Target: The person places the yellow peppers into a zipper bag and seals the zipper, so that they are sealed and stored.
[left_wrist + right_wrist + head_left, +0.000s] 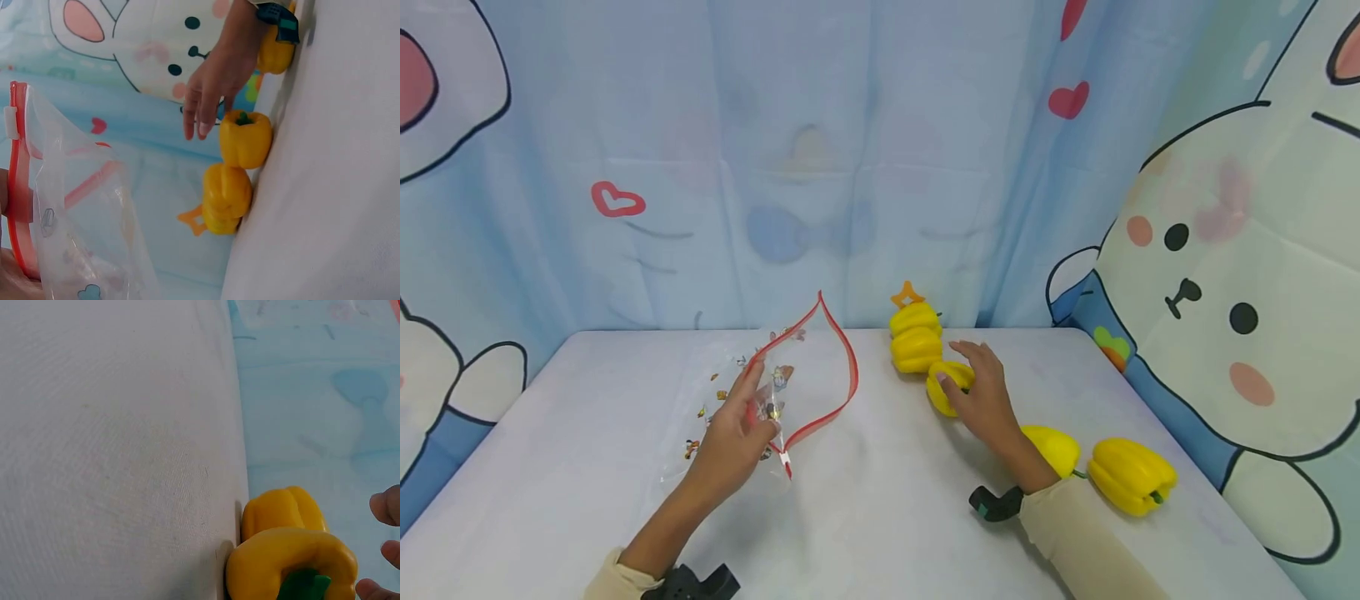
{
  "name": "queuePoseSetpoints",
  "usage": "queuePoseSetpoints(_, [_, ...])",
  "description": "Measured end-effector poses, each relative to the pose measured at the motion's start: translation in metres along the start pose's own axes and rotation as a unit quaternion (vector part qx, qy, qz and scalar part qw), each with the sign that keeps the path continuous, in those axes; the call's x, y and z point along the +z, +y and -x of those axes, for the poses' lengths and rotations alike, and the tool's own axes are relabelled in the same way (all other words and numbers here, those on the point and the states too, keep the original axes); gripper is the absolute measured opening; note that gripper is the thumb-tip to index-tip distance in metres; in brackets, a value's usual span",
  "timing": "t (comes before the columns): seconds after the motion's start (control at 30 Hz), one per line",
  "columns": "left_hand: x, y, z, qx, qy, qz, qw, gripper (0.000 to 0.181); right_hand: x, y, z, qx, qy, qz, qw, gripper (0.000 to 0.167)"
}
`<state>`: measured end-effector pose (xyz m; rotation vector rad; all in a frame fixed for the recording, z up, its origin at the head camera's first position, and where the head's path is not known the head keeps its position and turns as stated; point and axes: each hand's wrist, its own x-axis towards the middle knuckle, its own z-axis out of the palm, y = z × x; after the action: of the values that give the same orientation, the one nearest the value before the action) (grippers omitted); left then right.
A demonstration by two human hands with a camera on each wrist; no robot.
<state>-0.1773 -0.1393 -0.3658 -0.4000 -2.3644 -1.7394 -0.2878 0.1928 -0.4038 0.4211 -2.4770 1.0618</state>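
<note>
My left hand (730, 442) grips a clear zipper bag (718, 408) with small printed figures by its red-edged mouth, which gapes toward the right. In the left wrist view, the red zip strip (20, 206) carries a white slider (10, 122). Over the nearest of a row of yellow bell peppers, my right hand (988, 404) reaches with its fingers spread. That bell pepper (942, 396) lies below the thumb and fingers. In the right wrist view, the fingertips (386, 509) stand apart from the pepper (259, 562). Contact on its far side cannot be told.
Behind it, more yellow bell peppers (917, 348) stand in line near the table's back edge. Two others, one partly behind the right forearm (1051, 446) and one farther right (1133, 477), lie on the white table (880, 533). A printed curtain (850, 125) hangs behind.
</note>
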Motion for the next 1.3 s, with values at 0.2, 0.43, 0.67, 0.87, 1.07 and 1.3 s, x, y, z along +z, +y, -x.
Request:
queuePoseSetpoints(0.2, [-0.002, -0.001, -0.001, 0.001, -0.006, 0.011, 0.9999, 0.073, 0.001, 0.003, 0.0, 0.069, -0.043, 0.006, 0.9967, 0.055])
queuePoseSetpoints(0.43, [-0.001, 0.0, 0.0, -0.001, -0.013, 0.007, 0.9999, 0.074, -0.001, 0.004, 0.0, 0.129, -0.124, 0.061, 0.982, 0.057])
queuePoseSetpoints(0.67, [0.0, 0.0, 0.001, 0.005, -0.016, 0.0, 0.9999, 0.074, 0.0, 0.007, 0.002, 0.144, -0.152, 0.077, 0.9747, 0.065])
queuePoseSetpoints(0.87, [0.002, 0.002, 0.001, 0.005, -0.02, 0.022, 0.9995, 0.074, -0.002, 0.008, 0.001, 0.142, -0.15, 0.071, 0.9758, 0.063])
queuePoseSetpoints(1.07, [0.001, 0.005, 0.002, -0.007, -0.033, 0.07, 0.997, 0.073, -0.005, 0.0, 0.0, 0.142, -0.171, 0.039, 0.9742, 0.062])
queuePoseSetpoints(1.3, [0.007, 0.003, 0.002, -0.012, -0.046, 0.085, 0.9953, 0.074, -0.008, -0.013, 0.001, 0.129, -0.175, 0.026, 0.9757, 0.062])
